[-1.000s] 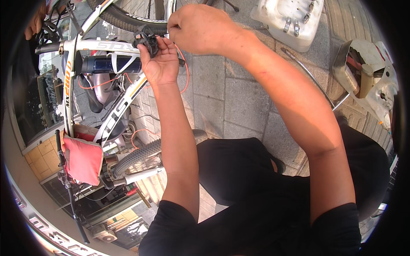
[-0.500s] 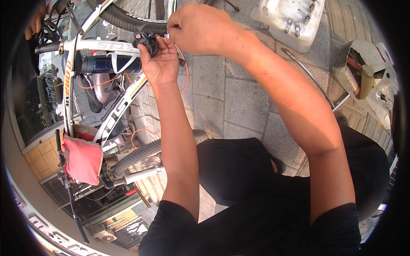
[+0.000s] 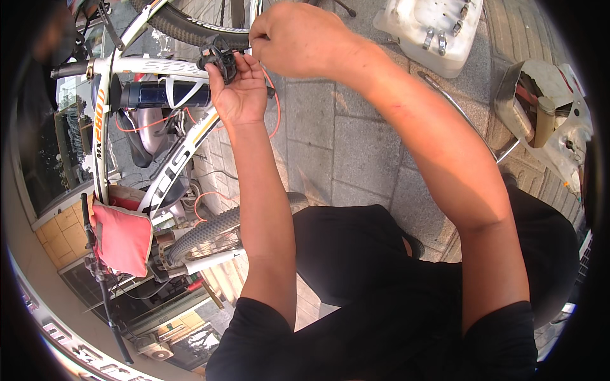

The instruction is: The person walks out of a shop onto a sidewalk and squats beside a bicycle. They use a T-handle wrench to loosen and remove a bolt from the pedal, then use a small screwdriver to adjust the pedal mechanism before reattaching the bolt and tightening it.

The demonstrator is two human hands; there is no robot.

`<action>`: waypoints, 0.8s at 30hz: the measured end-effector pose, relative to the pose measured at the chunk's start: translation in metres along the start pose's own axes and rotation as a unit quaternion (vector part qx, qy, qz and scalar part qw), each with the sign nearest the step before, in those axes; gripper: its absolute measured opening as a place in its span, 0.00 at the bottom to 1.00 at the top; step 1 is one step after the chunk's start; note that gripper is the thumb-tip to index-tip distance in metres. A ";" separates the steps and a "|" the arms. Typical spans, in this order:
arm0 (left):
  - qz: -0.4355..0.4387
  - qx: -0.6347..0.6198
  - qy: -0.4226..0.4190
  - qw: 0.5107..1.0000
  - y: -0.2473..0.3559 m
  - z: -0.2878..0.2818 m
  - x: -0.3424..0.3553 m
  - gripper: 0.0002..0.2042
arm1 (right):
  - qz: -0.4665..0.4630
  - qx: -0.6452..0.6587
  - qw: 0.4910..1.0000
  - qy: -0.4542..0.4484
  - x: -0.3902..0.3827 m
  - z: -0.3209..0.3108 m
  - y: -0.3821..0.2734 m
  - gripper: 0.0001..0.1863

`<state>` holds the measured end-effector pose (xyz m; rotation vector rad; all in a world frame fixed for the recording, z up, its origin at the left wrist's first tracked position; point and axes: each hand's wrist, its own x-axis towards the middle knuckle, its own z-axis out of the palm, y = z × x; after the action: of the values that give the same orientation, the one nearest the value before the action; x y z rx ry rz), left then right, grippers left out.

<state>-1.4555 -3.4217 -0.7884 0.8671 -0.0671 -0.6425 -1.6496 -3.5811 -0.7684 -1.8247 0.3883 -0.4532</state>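
A white bicycle frame (image 3: 178,159) fills the left side. My left hand (image 3: 240,95), palm up, has its thumb and fingers around a black part that looks like a bicycle pedal (image 3: 218,58), beside the frame's lower joint. Just right of it, my right hand (image 3: 302,41) is closed, knuckles up, close to the white tube by the rear wheel (image 3: 190,28). Whatever its fingers grip is hidden behind the hand.
A dark bottle (image 3: 168,95) sits in the frame, and a red bag (image 3: 124,240) hangs near the handlebar (image 3: 105,286). To the right are a whitish plastic container (image 3: 438,32) with metal pieces, a bent metal rod (image 3: 454,105), and a cut plastic jug (image 3: 508,105) holding tools. Another person (image 3: 47,44) stands upper left.
My right hand has shifted slightly upward and stays closed. My left hand keeps its place at the pedal. At the upper left, the other person's hand has moved and is now blurred.
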 end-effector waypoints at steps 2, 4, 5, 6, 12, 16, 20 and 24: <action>-0.003 0.000 0.004 1.000 0.001 -0.001 0.002 0.18 | -0.004 0.003 1.000 0.007 0.001 0.001 0.002 0.15; -0.008 0.001 0.003 1.000 0.001 -0.003 0.003 0.17 | -0.006 0.001 1.000 0.009 0.002 0.001 0.002 0.15; -0.005 0.002 0.001 1.000 0.001 -0.004 0.004 0.17 | -0.007 -0.009 1.000 0.008 0.004 0.002 0.003 0.16; -0.003 0.003 -0.002 1.000 0.001 -0.005 0.004 0.16 | -0.008 -0.020 1.000 0.006 0.005 0.001 0.003 0.16; -0.002 0.001 -0.004 1.000 0.002 -0.001 0.003 0.14 | 0.001 -0.013 1.000 -0.002 0.003 -0.007 -0.002 0.16; -0.019 -0.004 0.002 1.000 0.003 -0.003 0.004 0.15 | 0.007 -0.001 1.000 0.003 0.003 -0.001 0.001 0.16; -0.014 -0.003 0.001 1.000 0.003 -0.005 0.005 0.15 | 0.006 -0.006 1.000 -0.002 0.003 -0.001 0.001 0.16; 0.002 0.006 -0.003 1.000 0.002 -0.003 0.003 0.16 | 0.001 -0.028 1.000 -0.003 0.003 -0.007 -0.002 0.16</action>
<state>-1.4507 -3.4205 -0.7896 0.8765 -0.0784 -0.6413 -1.6504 -3.5879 -0.7640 -1.8789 0.4013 -0.4400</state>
